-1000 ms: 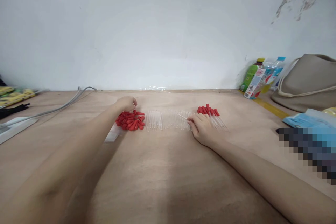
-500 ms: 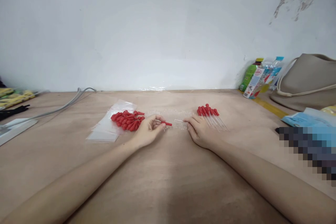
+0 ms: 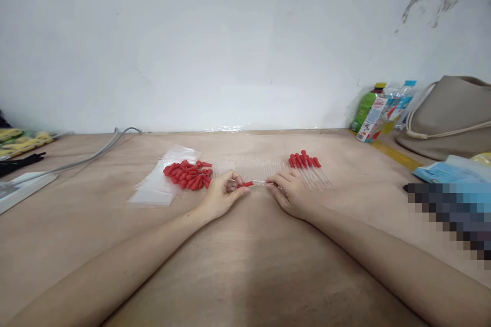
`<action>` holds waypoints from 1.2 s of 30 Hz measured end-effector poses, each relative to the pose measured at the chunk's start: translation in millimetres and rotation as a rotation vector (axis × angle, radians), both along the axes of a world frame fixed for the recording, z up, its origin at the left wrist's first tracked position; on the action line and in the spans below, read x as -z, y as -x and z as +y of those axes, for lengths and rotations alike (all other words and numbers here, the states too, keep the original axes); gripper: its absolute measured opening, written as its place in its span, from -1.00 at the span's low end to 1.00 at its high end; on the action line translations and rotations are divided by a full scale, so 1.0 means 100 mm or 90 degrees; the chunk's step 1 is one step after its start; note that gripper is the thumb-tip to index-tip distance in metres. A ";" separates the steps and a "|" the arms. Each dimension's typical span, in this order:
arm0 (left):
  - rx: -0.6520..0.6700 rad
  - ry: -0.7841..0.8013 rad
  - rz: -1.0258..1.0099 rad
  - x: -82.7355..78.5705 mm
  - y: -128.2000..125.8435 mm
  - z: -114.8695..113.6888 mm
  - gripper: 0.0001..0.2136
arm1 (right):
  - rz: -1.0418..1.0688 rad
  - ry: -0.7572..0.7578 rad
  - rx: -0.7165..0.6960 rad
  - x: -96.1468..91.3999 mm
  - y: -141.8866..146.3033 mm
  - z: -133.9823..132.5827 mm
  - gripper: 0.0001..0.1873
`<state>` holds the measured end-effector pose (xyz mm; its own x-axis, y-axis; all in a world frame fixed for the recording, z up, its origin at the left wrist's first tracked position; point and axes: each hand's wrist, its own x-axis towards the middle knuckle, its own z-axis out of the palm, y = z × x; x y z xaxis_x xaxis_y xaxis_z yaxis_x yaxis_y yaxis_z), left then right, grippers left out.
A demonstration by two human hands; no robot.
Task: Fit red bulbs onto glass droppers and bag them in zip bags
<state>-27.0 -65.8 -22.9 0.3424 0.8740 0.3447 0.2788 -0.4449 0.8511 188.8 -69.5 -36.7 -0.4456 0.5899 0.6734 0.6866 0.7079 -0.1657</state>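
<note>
One slim red rubber bulb [image 3: 248, 184] and one thin clear tube [image 3: 259, 182] are what I am working with, low at the middle of my view, just in front of a row of loose clear tubes [image 3: 255, 167]. I have the bulb in the left hand [image 3: 222, 194], its grip narrow, thumb and fingers pinched round it with the mouth pointing right. The right hand [image 3: 289, 193] has the tube in a similar narrow pinch, its free end pointing left at that mouth. The two ends meet or very nearly do; from here I cannot tell whether the tube has entered.

I judge the step in hand to be fitting the bulb onto the tube. The next move calls for holding both on one line and pressing gently and evenly, since the thin tube could slip or bend if pushed askew.

Left of the row, a heap of red bulbs [image 3: 184, 176] lies against and over flat clear plastic bags [image 3: 153, 190]. Beside the right hand, a fan of red-capped clear tubes [image 3: 305, 161] rests on the pale wooden counter [image 3: 245, 255]. Farther out I see a grey cable [image 3: 88, 162] at left and a beige drawstring bag [image 3: 452, 117] at right.
</note>
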 end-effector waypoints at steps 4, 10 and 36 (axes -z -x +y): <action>-0.012 -0.041 0.037 -0.03 -0.01 -0.02 -0.76 | 0.006 0.020 -0.029 -0.03 0.02 -0.03 -0.81; -0.013 -0.119 0.118 -0.05 0.00 -0.03 -0.83 | 0.002 0.073 -0.078 -0.06 0.02 -0.06 -0.83; 0.084 -0.263 0.248 -0.02 0.03 -0.07 -0.87 | -0.099 0.033 -0.053 -0.13 0.08 -0.15 -0.72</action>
